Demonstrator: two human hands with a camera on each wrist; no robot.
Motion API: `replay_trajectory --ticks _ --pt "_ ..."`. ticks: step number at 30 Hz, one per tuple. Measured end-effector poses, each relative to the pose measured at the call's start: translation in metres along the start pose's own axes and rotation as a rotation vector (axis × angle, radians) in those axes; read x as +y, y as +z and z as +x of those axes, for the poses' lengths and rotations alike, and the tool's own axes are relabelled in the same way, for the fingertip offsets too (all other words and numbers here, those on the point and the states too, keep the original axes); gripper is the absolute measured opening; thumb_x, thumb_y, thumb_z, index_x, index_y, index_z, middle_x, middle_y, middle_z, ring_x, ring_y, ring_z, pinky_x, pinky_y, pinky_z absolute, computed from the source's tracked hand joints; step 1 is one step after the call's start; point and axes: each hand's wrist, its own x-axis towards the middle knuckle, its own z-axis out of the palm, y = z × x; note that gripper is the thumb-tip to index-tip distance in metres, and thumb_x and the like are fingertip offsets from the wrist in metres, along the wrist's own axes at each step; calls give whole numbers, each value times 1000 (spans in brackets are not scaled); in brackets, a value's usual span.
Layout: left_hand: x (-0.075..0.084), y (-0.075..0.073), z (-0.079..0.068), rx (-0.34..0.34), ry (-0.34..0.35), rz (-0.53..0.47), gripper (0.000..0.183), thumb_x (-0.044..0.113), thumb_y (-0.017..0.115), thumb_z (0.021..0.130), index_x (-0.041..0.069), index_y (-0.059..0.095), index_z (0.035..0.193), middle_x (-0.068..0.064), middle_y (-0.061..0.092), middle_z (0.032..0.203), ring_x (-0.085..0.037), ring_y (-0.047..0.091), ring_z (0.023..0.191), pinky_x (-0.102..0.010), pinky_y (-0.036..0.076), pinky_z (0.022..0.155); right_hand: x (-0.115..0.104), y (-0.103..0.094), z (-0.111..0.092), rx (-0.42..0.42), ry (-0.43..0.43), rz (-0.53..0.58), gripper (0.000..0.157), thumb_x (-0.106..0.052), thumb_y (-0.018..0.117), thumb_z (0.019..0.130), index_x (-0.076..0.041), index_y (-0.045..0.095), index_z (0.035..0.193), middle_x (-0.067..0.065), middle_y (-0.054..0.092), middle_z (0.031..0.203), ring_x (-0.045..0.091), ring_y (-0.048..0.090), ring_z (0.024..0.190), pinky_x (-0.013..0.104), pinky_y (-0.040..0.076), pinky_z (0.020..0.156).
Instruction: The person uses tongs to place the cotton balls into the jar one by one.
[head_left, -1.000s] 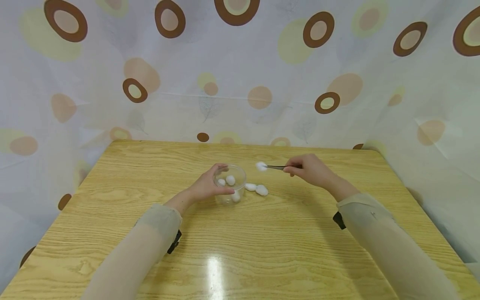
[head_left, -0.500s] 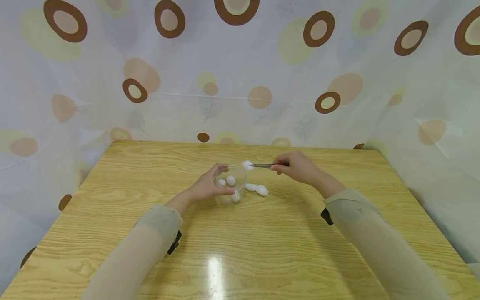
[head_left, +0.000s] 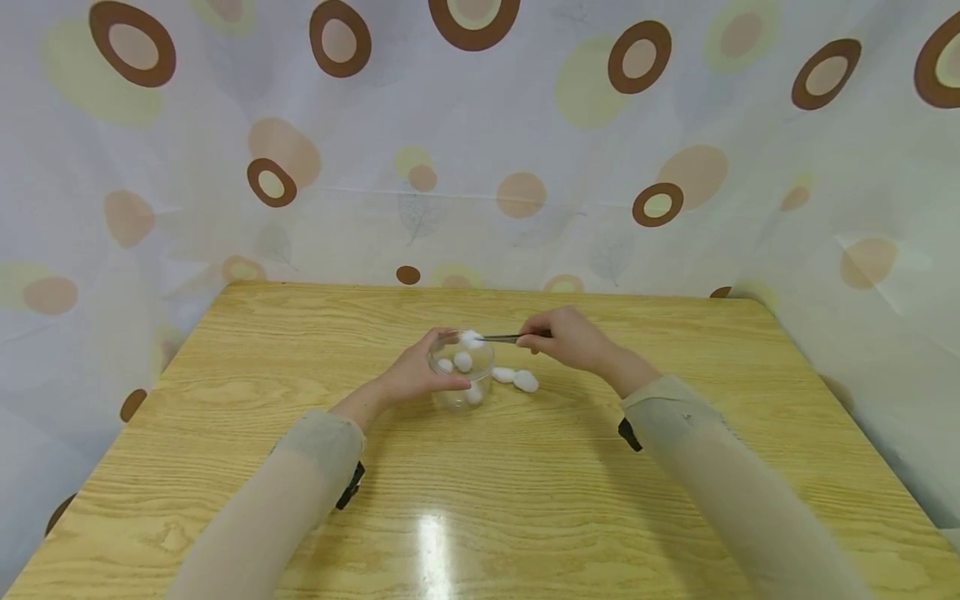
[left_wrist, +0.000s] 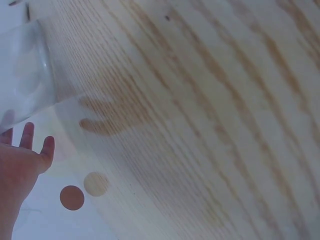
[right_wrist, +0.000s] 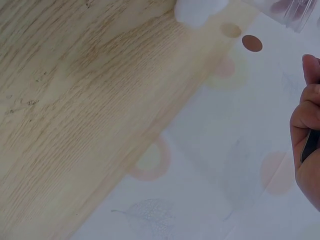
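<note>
My left hand [head_left: 416,372] grips a clear plastic cup [head_left: 448,396] from its left side, thumb across the front. Several white cotton balls [head_left: 462,361] lie inside the cup. Tweezers [head_left: 501,338] are pinched in my right hand [head_left: 566,336], pointing left. Their tips hold one cotton ball [head_left: 472,339] at the cup's mouth, over the rim's far side; whether it touches the rim I cannot tell. Two more cotton balls [head_left: 526,381] lie on the table just right of the cup. In the right wrist view the hand [right_wrist: 307,120] shows only partly, at the edge.
The wooden table [head_left: 480,492] spans the lower view. Behind it and at both sides hangs a patterned cloth [head_left: 465,225] with brown and yellow circles. A dark band [head_left: 630,434] shows at the right sleeve's cuff.
My right hand has moved left with the tweezers, bringing their cotton ball from right of the cup to its mouth. The left hand and cup have stayed in place.
</note>
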Motion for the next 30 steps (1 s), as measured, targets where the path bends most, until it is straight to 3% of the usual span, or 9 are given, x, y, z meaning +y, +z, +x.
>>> replay_trajectory --ticks 6,30 --pt "1 0 0 14 -21 4 85 28 76 78 16 26 145 -5 31 151 -30 33 137 -48 32 108 -5 3 4 -1 -13 10 16 -20 59 93 -8 69 88 3 64 74 11 47 58 27 40 56" --pt "-3 1 2 17 -12 15 86 31 77 77 16 26 145 -4 30 152 -29 25 141 -50 26 111 -4 7 6 -10 7 28 15 -20 60 92 -9 70 89 3 65 74 11 49 58 27 40 55"
